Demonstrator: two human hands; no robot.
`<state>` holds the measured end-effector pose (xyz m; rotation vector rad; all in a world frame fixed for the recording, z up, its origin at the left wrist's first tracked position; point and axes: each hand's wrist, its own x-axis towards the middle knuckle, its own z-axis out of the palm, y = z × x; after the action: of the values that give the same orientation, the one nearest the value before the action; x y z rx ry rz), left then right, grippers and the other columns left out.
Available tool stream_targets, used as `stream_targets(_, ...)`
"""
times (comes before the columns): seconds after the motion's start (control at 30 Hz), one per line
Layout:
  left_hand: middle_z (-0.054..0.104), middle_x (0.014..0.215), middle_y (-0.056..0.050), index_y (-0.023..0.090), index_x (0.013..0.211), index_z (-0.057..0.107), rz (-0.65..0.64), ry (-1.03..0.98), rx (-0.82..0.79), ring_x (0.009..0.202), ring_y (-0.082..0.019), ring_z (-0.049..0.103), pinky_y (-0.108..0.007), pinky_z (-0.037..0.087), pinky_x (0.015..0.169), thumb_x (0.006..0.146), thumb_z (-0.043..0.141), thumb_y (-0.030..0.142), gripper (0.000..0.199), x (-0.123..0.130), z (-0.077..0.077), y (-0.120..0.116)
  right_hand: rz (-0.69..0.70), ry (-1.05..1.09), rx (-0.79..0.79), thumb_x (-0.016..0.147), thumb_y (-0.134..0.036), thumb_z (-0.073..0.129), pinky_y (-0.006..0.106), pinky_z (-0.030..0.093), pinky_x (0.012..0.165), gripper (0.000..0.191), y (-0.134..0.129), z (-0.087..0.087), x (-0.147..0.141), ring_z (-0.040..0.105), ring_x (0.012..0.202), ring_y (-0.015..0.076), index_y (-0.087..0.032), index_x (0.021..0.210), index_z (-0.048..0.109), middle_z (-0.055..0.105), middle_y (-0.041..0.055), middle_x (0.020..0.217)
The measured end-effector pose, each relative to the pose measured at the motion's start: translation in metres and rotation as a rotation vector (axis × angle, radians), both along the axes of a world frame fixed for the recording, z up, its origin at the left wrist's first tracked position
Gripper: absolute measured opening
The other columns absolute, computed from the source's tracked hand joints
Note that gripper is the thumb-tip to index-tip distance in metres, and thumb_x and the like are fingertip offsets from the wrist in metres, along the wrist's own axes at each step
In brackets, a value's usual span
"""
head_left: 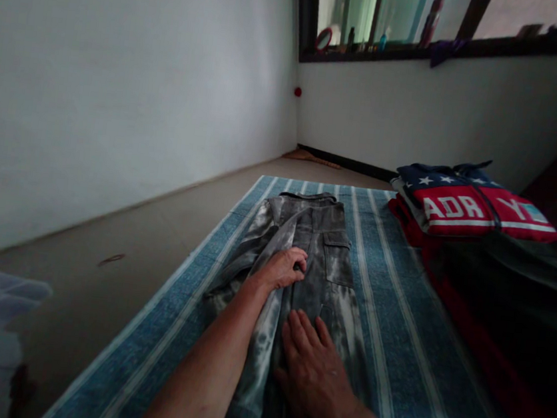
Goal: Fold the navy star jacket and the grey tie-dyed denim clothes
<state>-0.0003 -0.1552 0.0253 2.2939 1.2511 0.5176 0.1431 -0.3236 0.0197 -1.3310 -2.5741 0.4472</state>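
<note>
A grey-and-white mottled denim jacket lies lengthwise in front of me, its collar at the far end and a flapped chest pocket on its right side. One sleeve is folded in along the left. My left hand is closed at the middle of the jacket, its curled fingers pinching the cloth near the front strip. Closer to me, my right hand lies flat on the lower part of the jacket, fingers stretched out. My forearms cover some of the jacket's near end.
Under the jacket is a blue striped sheet. Folded clothes in red, white and navy are stacked at the right, with a dark garment nearer. A white wall runs along the left; bottles stand on the windowsill.
</note>
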Motion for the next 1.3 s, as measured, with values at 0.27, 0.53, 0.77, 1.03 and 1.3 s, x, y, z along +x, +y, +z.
stream_targets(0.27,0.066,0.113,-0.004,0.018,0.067,0.065,-0.008,0.001,0.002,0.105,-0.019,0.061,-0.028,0.044,0.094,0.061,0.069,0.007,0.013,0.001,0.000,0.001,0.014,0.021,-0.031,0.098,-0.045,0.039,0.051,0.024,0.114,0.060,-0.007,0.006,0.001,0.026,0.140,0.0316,-0.006,0.142,0.040,0.030,0.0189,0.150)
stream_targets(0.53,0.066,0.112,-0.004,0.018,0.068,0.064,-0.005,0.004,0.017,0.107,-0.019,0.061,-0.029,0.044,0.096,0.064,0.065,0.008,0.011,0.000,0.000,0.001,-0.205,-0.022,-0.008,0.096,-0.046,0.040,0.049,0.018,0.115,0.066,0.048,0.010,0.001,0.020,0.142,0.0322,0.000,0.143,0.036,0.027,0.0202,0.151)
stream_targets(0.77,0.065,0.114,-0.004,0.019,0.070,0.065,-0.009,0.008,0.004,0.108,-0.019,0.060,-0.029,0.044,0.096,0.065,0.064,0.008,0.012,0.000,0.001,0.000,-0.206,-0.056,-0.045,0.095,-0.055,0.035,0.050,0.011,0.115,0.077,0.060,0.004,-0.005,0.015,0.143,0.0339,0.003,0.145,0.030,0.023,0.0234,0.152)
stream_targets(1.03,0.065,0.113,-0.004,0.018,0.069,0.064,-0.006,0.010,0.008,0.107,-0.020,0.061,-0.029,0.044,0.096,0.065,0.064,0.009,0.010,0.000,0.002,0.000,-0.221,-0.028,-0.060,0.095,-0.055,0.034,0.052,0.012,0.114,0.075,0.053,0.006,-0.004,0.014,0.143,0.0345,-0.001,0.146,0.029,0.022,0.0214,0.153)
stream_targets(1.3,0.066,0.110,-0.003,0.019,0.067,0.063,-0.015,0.003,0.017,0.104,-0.019,0.062,-0.029,0.045,0.094,0.063,0.066,0.009,0.011,0.001,0.002,0.001,-0.197,-0.010,-0.068,0.095,-0.056,0.034,0.052,0.014,0.114,0.069,0.044,0.006,0.003,0.015,0.143,0.0338,-0.009,0.146,0.034,0.023,0.0198,0.153)
